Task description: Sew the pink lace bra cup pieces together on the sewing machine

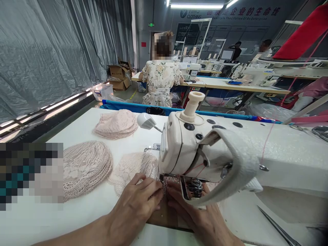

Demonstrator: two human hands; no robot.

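A cream sewing machine [230, 150] fills the right half of the head view, with pink thread running down its arm. My left hand [139, 201] lies on a pale pink lace piece [130, 169] just left of the needle, fingers pressed flat on the fabric. My right hand [200, 218] rests under the machine head, fingers stretched toward the needle and touching the same lace strip; the machine hides part of it.
Two stacks of pink lace pieces [84, 167] [116, 123] lie on the white table [84, 218] to the left. Scissors [279, 227] lie at the lower right. A small lamp [146, 121] stands behind the machine. A person in a floral dress [160, 80] works at a table further back.
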